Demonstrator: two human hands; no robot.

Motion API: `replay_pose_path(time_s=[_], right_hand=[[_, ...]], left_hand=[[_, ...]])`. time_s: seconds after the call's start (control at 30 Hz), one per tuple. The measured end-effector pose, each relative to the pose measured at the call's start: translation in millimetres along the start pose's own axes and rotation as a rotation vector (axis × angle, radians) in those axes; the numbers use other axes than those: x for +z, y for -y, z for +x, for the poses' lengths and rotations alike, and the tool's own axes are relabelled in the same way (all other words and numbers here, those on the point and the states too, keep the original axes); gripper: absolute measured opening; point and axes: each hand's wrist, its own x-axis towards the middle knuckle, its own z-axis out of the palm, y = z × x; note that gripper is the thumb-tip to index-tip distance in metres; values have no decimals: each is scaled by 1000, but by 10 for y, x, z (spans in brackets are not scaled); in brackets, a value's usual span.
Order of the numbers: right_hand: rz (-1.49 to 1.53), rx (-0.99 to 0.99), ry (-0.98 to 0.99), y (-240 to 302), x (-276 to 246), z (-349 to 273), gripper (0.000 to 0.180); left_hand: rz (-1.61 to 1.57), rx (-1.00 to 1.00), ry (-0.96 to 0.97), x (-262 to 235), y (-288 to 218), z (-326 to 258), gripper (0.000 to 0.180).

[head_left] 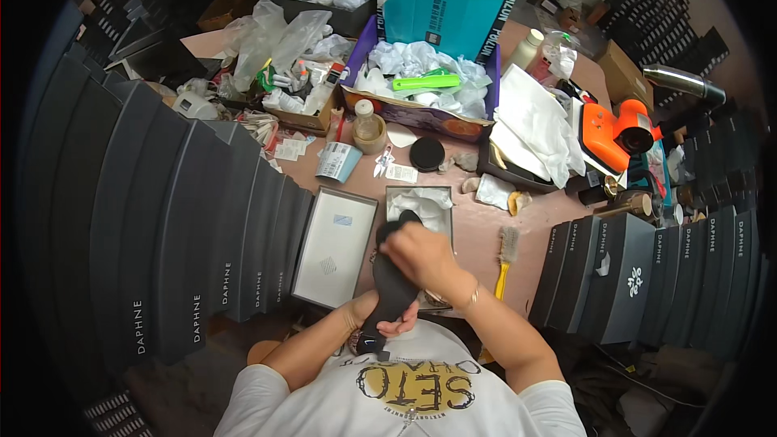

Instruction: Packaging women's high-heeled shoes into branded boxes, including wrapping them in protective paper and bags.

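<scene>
A dark shoe (394,285) is held close in front of my body, its long flat sole-like face turned up. My left hand (399,324) wraps round its near end, the fingers curled over the edge. Over the far end, my right hand (421,252) is closed and pressed down, slightly blurred. Whatever its fingers pinch is hidden. Under the shoe and my right hand is an open shoe box (390,192) with white tissue paper (426,207) inside. To its left lies a pale-lined box lid (332,252).
Stacks of grey shoe boxes (174,210) rise at left, more boxes (627,275) at right. A yellow-handled brush (503,263) lies right of my hands. Farther back are a bottle (368,129), a round black tin (426,154), a purple carton (356,105) and an orange tool (607,137).
</scene>
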Motion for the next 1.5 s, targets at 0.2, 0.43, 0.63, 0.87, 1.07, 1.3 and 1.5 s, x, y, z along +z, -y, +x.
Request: replay_pose_path(time_s=[0.2, 0.43, 0.63, 0.87, 1.07, 1.3, 1.5], right_hand=[[56, -43, 87, 302, -19, -299, 16], [135, 437, -258, -626, -30, -305, 14], [-178, 804, -262, -1417, 79, -1428, 22], [118, 913, -399, -1435, 64, -1712, 19], [220, 1247, -326, -1951, -488, -2021, 22], [-45, 468, -18, -2316, -258, -1201, 30], [-475, 550, 449, -2881, 361, -723, 22]], left_hand=[[67, 111, -225, -111, 143, -94, 53], [153, 11, 32, -39, 3, 13, 52], [340, 376, -652, -36, 9, 134, 51], [469, 552, -954, -190, 116, 105, 51], [415, 573, -824, -70, 158, 288, 62], [399, 701, -708, 156, 391, 178, 68], [374, 674, -672, 302, 508, 93, 81]])
